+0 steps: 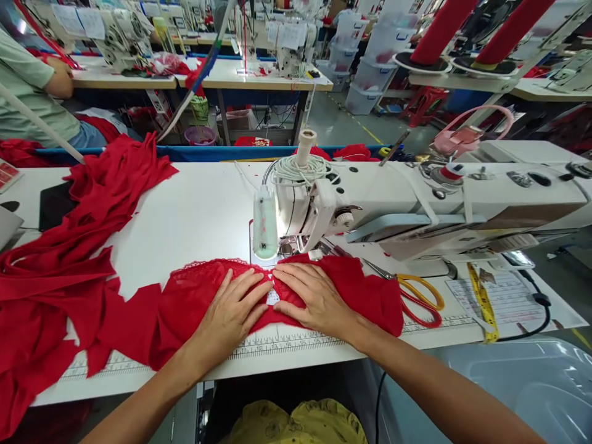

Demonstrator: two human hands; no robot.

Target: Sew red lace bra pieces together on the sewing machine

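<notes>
A red lace fabric piece (194,296) lies on the white table (194,209) in front of the sewing machine (416,203). My left hand (231,314) rests flat on the fabric, fingers spread, pointing toward the needle area (289,246). My right hand (314,299) lies flat on the fabric beside it, fingers stretched toward the left hand. A small white label (272,298) shows between the fingertips. Both hands press the fabric just in front of the presser foot.
A pile of red fabric pieces (60,271) covers the table's left side. Scissors with yellow and red handles (419,296) and a yellow tape measure (483,305) lie to the right. A grey bin (522,382) stands at lower right. Another person (32,92) sits at the far left.
</notes>
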